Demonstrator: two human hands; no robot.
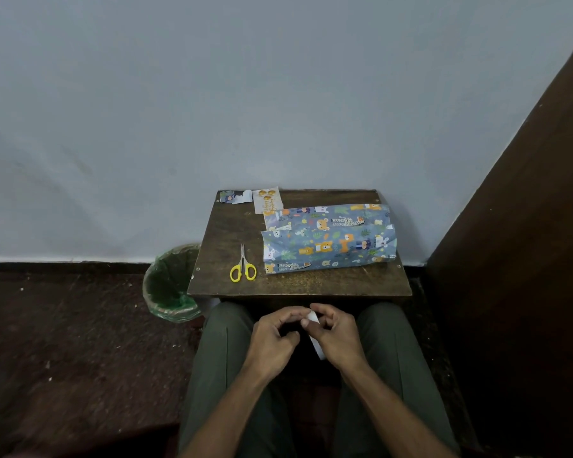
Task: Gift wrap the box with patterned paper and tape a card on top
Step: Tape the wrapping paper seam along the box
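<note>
The person wears olive-green trousers [391, 352] with a pressed crease; both forearms [232, 411] are bare, unsleeved.

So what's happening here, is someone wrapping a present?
Yes. A seated person holds a small white piece, probably tape, over their lap: the right hand grips it while the left hand picks at its end. On the small wooden table lies the box, already covered in animal-patterned paper. Yellow-handled scissors lie left of it, and the card waits at the far edge, not yet on top.

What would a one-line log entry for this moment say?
hands: both on white tape roll over lap | box: paper-wrapped on table | scissors: idle | card: untaped
</note>
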